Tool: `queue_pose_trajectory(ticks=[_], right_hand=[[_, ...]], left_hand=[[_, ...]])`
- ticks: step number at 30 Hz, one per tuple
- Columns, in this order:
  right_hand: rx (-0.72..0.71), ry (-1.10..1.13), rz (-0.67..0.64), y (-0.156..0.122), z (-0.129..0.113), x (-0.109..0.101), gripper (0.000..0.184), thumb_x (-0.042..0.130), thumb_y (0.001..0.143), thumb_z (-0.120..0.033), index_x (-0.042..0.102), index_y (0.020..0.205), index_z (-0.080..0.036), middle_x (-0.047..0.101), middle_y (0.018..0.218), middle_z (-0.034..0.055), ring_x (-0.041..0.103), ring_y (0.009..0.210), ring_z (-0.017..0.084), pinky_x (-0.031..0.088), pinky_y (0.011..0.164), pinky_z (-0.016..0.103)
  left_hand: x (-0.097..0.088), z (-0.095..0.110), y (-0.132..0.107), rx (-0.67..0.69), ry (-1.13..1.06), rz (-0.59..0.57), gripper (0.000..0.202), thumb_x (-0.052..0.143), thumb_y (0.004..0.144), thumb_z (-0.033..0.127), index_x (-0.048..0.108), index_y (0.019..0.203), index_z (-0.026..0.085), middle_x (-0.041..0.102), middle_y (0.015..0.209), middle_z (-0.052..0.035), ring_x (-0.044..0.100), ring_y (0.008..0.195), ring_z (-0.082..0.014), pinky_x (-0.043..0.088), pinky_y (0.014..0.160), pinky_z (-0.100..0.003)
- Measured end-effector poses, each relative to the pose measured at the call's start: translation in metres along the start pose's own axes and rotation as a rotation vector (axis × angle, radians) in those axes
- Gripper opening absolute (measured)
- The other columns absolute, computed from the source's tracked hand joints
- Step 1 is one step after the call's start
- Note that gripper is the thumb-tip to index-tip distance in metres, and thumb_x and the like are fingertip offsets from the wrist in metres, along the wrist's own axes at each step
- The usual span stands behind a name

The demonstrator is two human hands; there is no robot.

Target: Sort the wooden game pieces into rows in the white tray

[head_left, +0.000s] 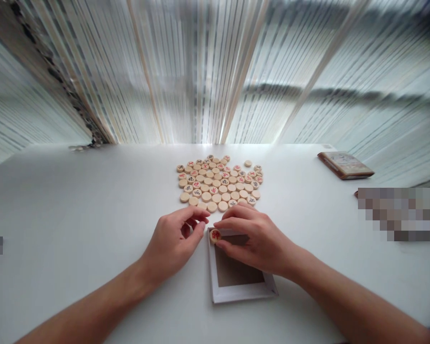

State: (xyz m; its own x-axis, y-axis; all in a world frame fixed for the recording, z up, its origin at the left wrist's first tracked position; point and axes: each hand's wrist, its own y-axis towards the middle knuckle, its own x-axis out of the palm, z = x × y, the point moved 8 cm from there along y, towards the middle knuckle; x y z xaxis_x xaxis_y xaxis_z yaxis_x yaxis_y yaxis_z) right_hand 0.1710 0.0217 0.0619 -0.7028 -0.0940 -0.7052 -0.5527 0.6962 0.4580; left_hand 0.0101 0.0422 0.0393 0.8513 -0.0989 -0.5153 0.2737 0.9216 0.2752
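Note:
A Chinese chess piece [215,235] with a red character rests at the top left corner of a white-edged frame [243,291] with a brown inside. My right hand [252,234] reaches over the frame, its index finger and thumb closed around that piece. To the left of the frame, my left hand [179,236] hovers with loosely curled fingers. Its thumb and fingertips come near each other, and no piece shows between them. Just beyond both hands lies a cluster of round wooden Chinese chess pieces [217,197], some blank side up, others showing red or black characters.
On the white table [93,229], a brown-edged book-like box [346,165] lies at the far right. A blurred-out item [401,212] sits nearer on that side. String curtains [186,71] hang behind the table's far edge.

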Motion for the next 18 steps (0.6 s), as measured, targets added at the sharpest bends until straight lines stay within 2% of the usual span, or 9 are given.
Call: queue_pose_trajectory(ticks=[6,10,14,18], right_hand=[[-0.006,0.020,0.080,0.001,0.002,-0.006,0.011,0.074,0.095,-0.022,0.079,0.103,-0.016,0.074,0.089,0.0098,0.066,0.083,0.022,0.055,0.075,0.035],[-0.005,0.013,0.145,0.000,0.007,-0.013,0.009,0.073,0.095,-0.023,0.079,0.099,-0.018,0.074,0.086,0.0081,0.067,0.078,0.021,0.054,0.072,0.034],[0.037,0.012,0.203,0.001,0.018,-0.021,0.009,0.071,0.095,-0.021,0.079,0.091,-0.018,0.075,0.083,0.0070,0.068,0.075,0.019,0.053,0.070,0.031],[0.088,0.006,0.275,0.002,0.030,-0.032,0.015,0.069,0.095,-0.021,0.078,0.083,-0.019,0.075,0.079,0.0055,0.067,0.072,0.018,0.052,0.069,0.030]], left_hand=[[-0.004,-0.001,0.001,0.005,0.007,0.025,0.016,0.065,0.096,0.025,0.078,0.102,0.019,0.082,0.090,-0.0041,0.075,0.072,-0.0165,0.057,0.060,-0.024],[-0.010,-0.007,0.003,-0.021,0.035,0.056,0.019,0.066,0.096,0.031,0.080,0.101,0.019,0.082,0.089,-0.0037,0.074,0.073,-0.0172,0.057,0.064,-0.026],[-0.023,-0.018,0.010,-0.031,0.067,0.110,0.025,0.065,0.097,0.038,0.080,0.103,0.018,0.082,0.093,-0.0053,0.073,0.075,-0.0183,0.054,0.065,-0.027],[-0.039,-0.027,0.018,-0.028,0.137,0.172,0.031,0.064,0.097,0.042,0.081,0.099,0.017,0.078,0.082,-0.0049,0.067,0.068,-0.0179,0.047,0.060,-0.027]])
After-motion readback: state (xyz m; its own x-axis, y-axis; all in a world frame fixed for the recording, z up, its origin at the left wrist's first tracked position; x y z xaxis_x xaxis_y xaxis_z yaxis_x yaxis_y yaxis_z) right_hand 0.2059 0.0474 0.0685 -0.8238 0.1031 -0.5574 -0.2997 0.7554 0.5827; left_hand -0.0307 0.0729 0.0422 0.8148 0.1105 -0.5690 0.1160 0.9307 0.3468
